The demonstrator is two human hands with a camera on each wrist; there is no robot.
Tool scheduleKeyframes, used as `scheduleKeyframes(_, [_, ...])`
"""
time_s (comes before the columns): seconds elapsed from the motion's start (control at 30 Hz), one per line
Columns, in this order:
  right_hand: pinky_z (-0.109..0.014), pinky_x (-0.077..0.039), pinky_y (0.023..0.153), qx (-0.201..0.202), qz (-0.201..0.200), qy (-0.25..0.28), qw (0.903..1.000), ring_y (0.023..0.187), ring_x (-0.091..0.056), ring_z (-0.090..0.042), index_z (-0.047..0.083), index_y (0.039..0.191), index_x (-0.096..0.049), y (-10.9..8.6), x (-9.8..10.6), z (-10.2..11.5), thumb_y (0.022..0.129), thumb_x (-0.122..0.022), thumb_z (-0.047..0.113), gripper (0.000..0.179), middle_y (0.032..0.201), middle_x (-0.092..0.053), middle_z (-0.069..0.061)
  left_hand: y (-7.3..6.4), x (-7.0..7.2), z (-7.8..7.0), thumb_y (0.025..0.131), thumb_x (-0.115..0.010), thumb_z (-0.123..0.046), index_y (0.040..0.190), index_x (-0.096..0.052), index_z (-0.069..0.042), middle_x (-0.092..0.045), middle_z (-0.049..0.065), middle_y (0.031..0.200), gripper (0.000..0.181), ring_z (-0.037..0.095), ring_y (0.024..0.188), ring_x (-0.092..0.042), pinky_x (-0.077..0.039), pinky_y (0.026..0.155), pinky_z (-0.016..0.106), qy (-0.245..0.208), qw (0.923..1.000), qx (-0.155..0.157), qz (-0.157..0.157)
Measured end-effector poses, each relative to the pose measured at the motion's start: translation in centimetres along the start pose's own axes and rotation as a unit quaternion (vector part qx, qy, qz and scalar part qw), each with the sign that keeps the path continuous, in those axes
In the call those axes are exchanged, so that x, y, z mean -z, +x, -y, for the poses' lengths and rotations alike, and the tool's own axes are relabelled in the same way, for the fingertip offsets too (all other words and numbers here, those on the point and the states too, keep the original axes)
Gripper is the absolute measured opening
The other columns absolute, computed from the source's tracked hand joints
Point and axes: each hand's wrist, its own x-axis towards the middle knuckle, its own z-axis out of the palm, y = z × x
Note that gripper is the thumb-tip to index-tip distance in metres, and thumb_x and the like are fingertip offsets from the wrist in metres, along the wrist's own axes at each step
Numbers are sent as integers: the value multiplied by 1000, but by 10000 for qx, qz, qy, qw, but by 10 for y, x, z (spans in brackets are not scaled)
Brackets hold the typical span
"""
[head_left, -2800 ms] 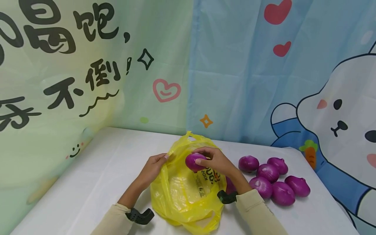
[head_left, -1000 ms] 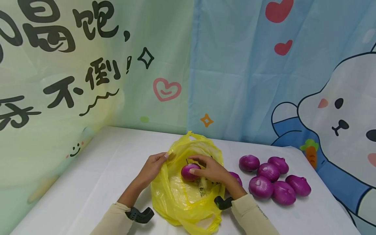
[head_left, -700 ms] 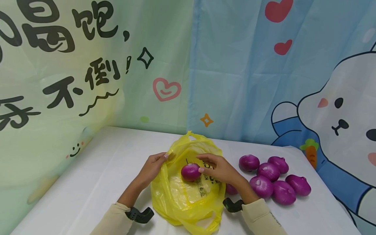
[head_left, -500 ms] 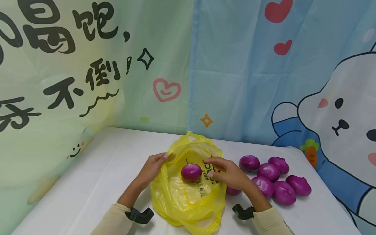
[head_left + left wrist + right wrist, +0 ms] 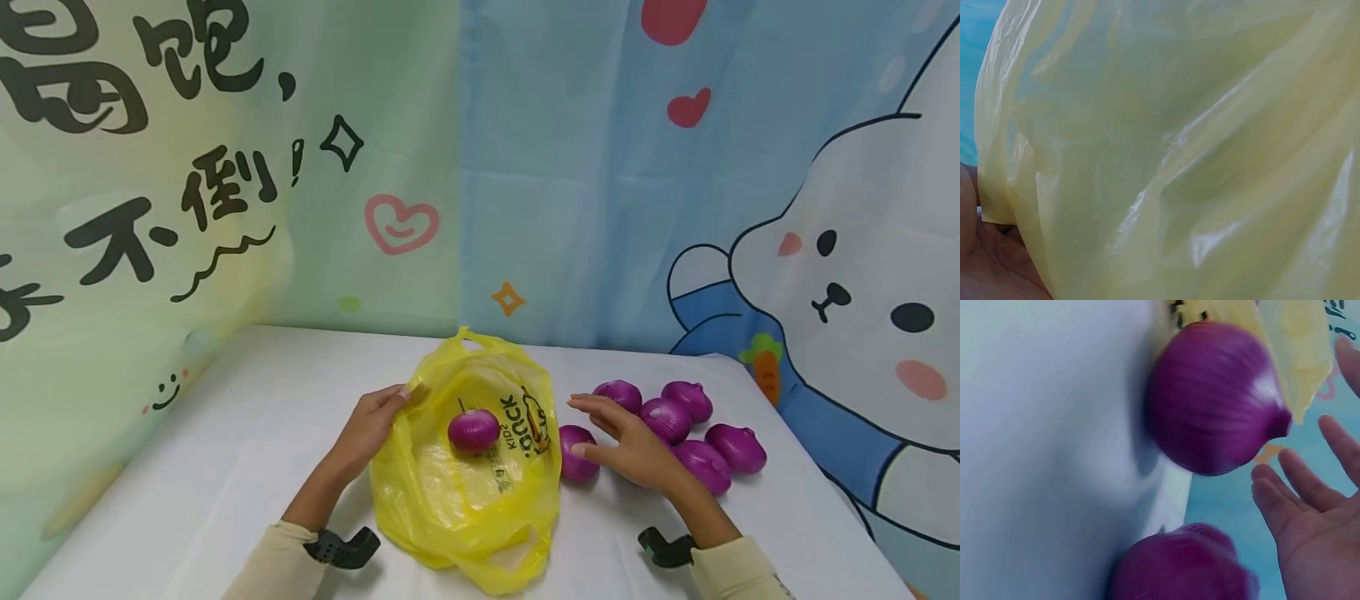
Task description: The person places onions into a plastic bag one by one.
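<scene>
My left hand [image 5: 372, 425] pinches the left rim of a yellow plastic bag [image 5: 450, 521] that gapes toward me on the table. One purple onion [image 5: 474, 432] lies inside the bag. Just outside the bag's right side sits another onion [image 5: 577, 454], with my right hand [image 5: 628, 442] beside it, fingers spread and holding nothing. In the right wrist view a gap shows between the hand and that onion [image 5: 1216, 400]. The left wrist view is mostly filled by the yellow bag [image 5: 1147, 156]; the left fingers are partly hidden behind it.
Several more purple onions [image 5: 701, 467] are grouped right of and behind my right hand, which covers part of them. The white table [image 5: 247, 433] ends at a printed cloth backdrop [image 5: 555, 167].
My right hand lowered an onion into the bag, let go and moved right to the onion beside it. The left hand kept its hold. The head view turned slightly right.
</scene>
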Motion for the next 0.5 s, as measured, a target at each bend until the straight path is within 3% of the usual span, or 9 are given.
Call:
scheduleKeyframes(0.3, [-53,-34,104,-499,458,-405,9969,134,-39,-37,16,139,-52,-7,-8,-7,80,-81,30,67,142,-47,-11,1,0,-2,104,-44,-29,127,-61,0,-63,21,92,40,18,68,-59,-52,61,26,32,9999,103,-11])
scheduleKeyframes(0.5, [-58,-35,103,-439,462,-836,9945,133,-39,-36,16,137,-55,-9,-11,-3,79,-82,28,65,141,-48,-12,2,0,-2,105,-44,-26,127,-61,-1,-62,20,91,38,16,67,-59,-52,61,26,-83,9998,166,-25])
